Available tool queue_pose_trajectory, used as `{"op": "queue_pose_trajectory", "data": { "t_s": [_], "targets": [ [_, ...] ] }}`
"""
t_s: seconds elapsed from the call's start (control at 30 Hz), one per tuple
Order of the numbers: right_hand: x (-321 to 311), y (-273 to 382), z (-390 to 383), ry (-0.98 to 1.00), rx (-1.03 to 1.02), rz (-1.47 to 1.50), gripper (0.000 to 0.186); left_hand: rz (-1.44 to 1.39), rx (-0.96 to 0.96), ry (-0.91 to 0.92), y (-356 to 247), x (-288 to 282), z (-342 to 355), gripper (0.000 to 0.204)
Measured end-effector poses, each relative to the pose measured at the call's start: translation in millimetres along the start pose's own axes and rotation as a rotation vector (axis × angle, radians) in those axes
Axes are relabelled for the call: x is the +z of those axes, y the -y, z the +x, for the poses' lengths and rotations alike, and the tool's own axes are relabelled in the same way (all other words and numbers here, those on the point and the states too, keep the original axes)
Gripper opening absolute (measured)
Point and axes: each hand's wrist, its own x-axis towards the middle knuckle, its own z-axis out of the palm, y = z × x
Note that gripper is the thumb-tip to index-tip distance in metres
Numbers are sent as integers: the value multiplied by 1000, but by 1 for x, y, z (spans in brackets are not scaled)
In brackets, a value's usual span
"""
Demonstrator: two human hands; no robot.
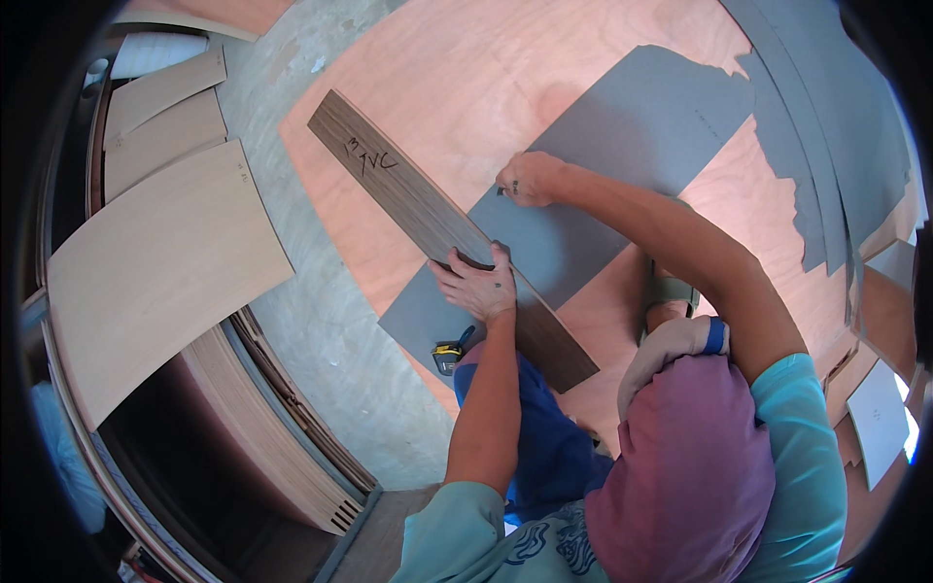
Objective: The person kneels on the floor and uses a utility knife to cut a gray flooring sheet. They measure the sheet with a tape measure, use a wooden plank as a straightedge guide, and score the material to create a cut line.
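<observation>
My left hand (pixel 483 290) spans a long brown wood-grain strip (pixel 403 199) with dark handwriting on it, fingers on one edge and thumb towards the other. The strip lies slantwise across a grey sheet (pixel 632 126), whose far edge is ragged. Beyond the strip, my right hand (pixel 533 181) is closed low over the grey sheet. A small dark tip shows beneath its fingers; what it belongs to is hidden. A black and yellow tape measure (pixel 448 357) sits near my left knee, at the sheet's near end.
Under the sheet is a large pinkish plywood board (pixel 408 87). My foot in a green sandal (pixel 671 291) stands on the right. Further grey sheets (pixel 826 117) with torn edges lie at the far right. Pale panels (pixel 165 272) and stacked boards (pixel 262 428) line the left.
</observation>
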Motion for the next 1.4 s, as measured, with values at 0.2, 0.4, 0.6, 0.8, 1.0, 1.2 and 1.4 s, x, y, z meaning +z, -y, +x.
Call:
{"op": "queue_pose_trajectory", "data": {
  "t_s": [0.2,0.4,0.6,0.8,1.0,1.2,1.4],
  "targets": [
    [2,-1,5,-13,7,20,20,0,-40,36,0,-2,1,81],
    [5,-5,3,-88,-75,-19,20,9,-69,89,-3,-3,1,84],
    [5,-5,4,-97,-93,-61,21,15,-62,74,-5,-3,-1,84],
    [-4,13,9,29,1,-206,22,16,-73,86,-6,-6,0,84],
    [-20,33,19,84,-36,-178,20,-9,-74,84,-3,-5,0,84],
    [-55,16,41,-289,-15,-432,16,1,-32,60,-2,-1,-1,84],
    [-53,3,23,-210,-139,-205,17,-9,-51,47,0,-1,0,82]
  ]
}}
